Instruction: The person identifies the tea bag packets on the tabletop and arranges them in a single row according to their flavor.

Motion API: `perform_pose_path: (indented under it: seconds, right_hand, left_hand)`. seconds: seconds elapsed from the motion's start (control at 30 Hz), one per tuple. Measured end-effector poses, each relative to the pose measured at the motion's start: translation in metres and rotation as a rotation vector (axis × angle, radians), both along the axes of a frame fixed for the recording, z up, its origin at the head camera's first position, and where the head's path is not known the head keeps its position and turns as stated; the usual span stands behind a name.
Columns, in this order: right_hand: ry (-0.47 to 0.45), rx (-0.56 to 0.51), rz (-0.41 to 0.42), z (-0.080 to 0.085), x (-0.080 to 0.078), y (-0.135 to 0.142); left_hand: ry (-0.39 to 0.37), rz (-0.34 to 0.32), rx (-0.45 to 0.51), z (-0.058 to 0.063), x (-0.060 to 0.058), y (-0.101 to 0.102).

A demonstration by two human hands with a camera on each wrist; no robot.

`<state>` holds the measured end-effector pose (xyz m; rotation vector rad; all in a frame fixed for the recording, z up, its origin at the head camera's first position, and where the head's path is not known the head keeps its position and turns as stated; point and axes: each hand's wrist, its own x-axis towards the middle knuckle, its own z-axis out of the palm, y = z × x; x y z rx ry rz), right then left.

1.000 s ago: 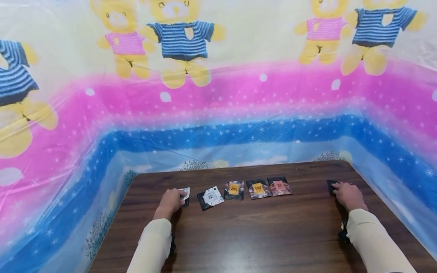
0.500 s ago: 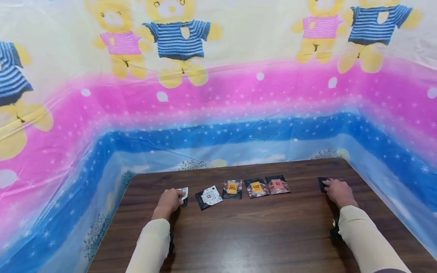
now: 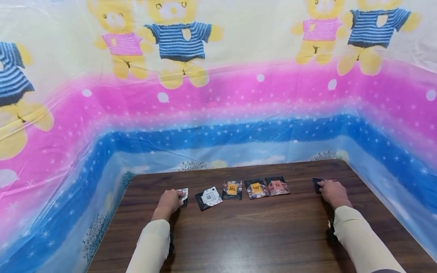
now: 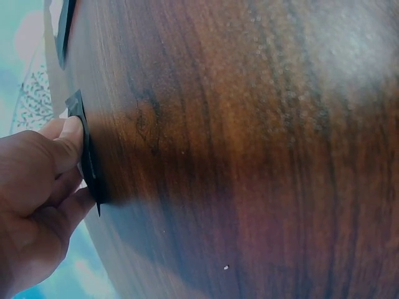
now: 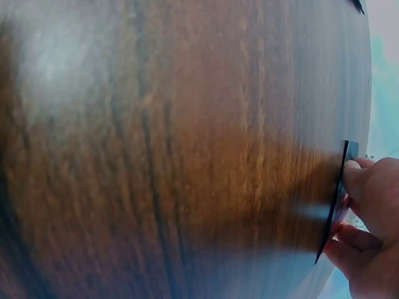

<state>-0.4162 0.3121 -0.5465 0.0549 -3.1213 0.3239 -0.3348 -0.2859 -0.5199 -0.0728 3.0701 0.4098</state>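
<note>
At the left end of a row of flat sachets, my left hand (image 3: 170,201) grips a black-and-white sachet (image 3: 184,197) low over the table. In the left wrist view, thumb and fingers hold that sachet (image 4: 93,168) by its edges, one edge at the wood. Over on the right, my right hand (image 3: 335,192) holds a dark sachet (image 3: 316,185), mostly hidden by the fingers. The right wrist view shows this sachet (image 5: 350,149) edge-on, between thumb and fingers. Between the hands lie a tilted white-fronted sachet (image 3: 211,196), two orange-labelled sachets (image 3: 232,190) and a pink-labelled sachet (image 3: 279,185).
The brown wooden table (image 3: 259,235) has rounded far corners. Behind it hangs a curtain (image 3: 218,94) printed with bears and pink and blue bands. A gap of bare wood separates the pink-labelled sachet from the right hand.
My right hand has moved left along the table with its dark sachet, closer to the row. The left hand and the other sachets stay in place.
</note>
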Motion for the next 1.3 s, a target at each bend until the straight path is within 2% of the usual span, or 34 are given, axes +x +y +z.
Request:
perform_pose_path:
  seconds: [0.17,0.83,1.3]
  right_hand:
    - [0.026,0.055,0.031,0.001,-0.001,-0.004]
    - [-0.014,-0.005,0.006,0.005,-0.003,-0.024]
    - [0.023,-0.005,0.014,0.002,-0.004,-0.044]
  left_hand:
    - [0.007,-0.001,-0.001,0.001,-0.001,0.0]
    - [0.002,-0.004,0.01,0.001,0.003,0.001]
    - [-0.003,0.017,-0.009,-0.002,0.0,0.001]
